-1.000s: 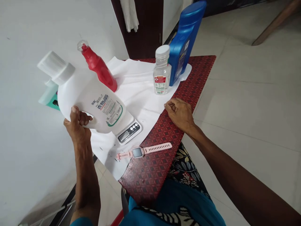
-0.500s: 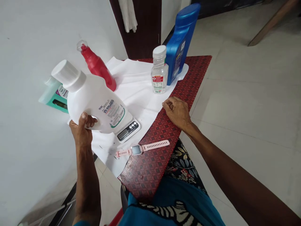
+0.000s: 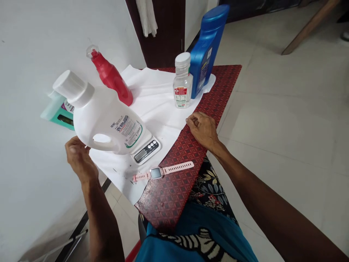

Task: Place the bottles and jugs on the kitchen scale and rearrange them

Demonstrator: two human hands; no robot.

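Note:
A big white detergent bottle with a white cap stands tilted on a small digital scale, its handle hole empty. My left hand hovers just off the bottle's lower left side, fingers loosely curled and holding nothing. My right hand rests in a loose fist on the red patterned table, knuckles at the edge of the white sheet. A pink smartwatch lies flat in front of the scale.
On the sheet's far side stand a red spray bottle, a small clear bottle and a tall blue bottle. A teal bottle lies behind the white one. A white wall runs along the left, tiled floor on the right.
My left hand set the white bottle upright on the scale, slipped out of its handle and drew back to the left. My right hand stayed put.

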